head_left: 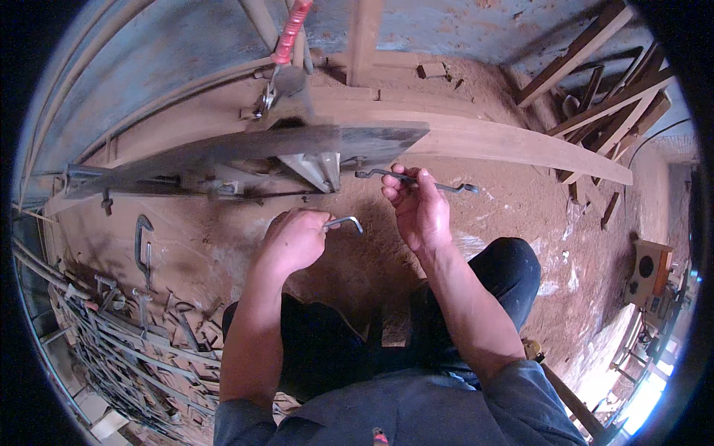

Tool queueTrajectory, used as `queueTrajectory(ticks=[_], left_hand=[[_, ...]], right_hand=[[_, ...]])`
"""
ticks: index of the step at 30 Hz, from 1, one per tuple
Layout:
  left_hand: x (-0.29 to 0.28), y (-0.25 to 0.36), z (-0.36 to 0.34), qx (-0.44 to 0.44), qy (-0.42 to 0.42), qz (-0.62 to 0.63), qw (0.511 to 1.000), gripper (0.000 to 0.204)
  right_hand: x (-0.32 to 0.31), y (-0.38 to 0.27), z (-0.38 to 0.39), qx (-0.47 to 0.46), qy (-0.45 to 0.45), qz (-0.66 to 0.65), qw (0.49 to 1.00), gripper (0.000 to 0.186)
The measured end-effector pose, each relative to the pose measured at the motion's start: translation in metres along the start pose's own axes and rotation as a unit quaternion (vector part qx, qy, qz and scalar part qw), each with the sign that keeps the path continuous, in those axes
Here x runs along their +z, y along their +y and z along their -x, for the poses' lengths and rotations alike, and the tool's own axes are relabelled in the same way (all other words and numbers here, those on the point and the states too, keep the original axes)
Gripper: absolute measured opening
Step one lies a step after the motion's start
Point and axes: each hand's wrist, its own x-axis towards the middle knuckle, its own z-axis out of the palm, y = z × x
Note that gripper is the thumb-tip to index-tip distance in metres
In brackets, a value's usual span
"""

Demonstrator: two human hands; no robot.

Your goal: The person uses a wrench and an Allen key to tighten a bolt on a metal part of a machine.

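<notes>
My left hand [294, 239] is closed around a small L-shaped hex key [349, 221], its bent end sticking out to the right. In my right hand [421, 208], fingers and thumb pinch a long dark double-ended ring spanner [448, 188] held almost level. Just beyond both hands stretches the dark metal underside of a machine table [245, 152], with a pale angled bracket [311, 169] on it. Neither tool touches the machine. A red-handled locking clamp [290, 33] stands upright at the table's far side.
A curved wooden beam [520, 145] runs off to the right behind the machine. Several G-clamps and bars [141, 327] crowd the lower left, with one G-clamp [143, 245] apart from them. Timber offcuts [621, 119] lean at the upper right; a speaker-like box [648, 271] sits far right.
</notes>
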Motion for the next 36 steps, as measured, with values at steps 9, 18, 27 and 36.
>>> queueTrajectory(ticks=[9, 18, 27, 36], left_hand=[[-0.007, -0.009, 0.01, -0.008, 0.037, -0.044, 0.998, 0.028], [-0.01, -0.001, 0.0, 0.0, 0.04, -0.053, 0.998, 0.029], [-0.008, 0.006, -0.006, 0.01, 0.04, -0.032, 0.999, 0.027], [-0.004, 0.003, -0.011, 0.003, 0.046, -0.043, 0.998, 0.023]], right_hand=[[0.003, 0.002, -0.002, 0.031, -0.01, -0.006, 0.999, 0.02], [-0.022, 0.007, -0.012, 0.061, -0.026, -0.078, 0.995, 0.023], [-0.024, 0.006, -0.027, 0.096, -0.034, -0.169, 0.98, 0.022], [-0.039, 0.016, -0.049, 0.059, -0.065, -0.147, 0.985, 0.019]])
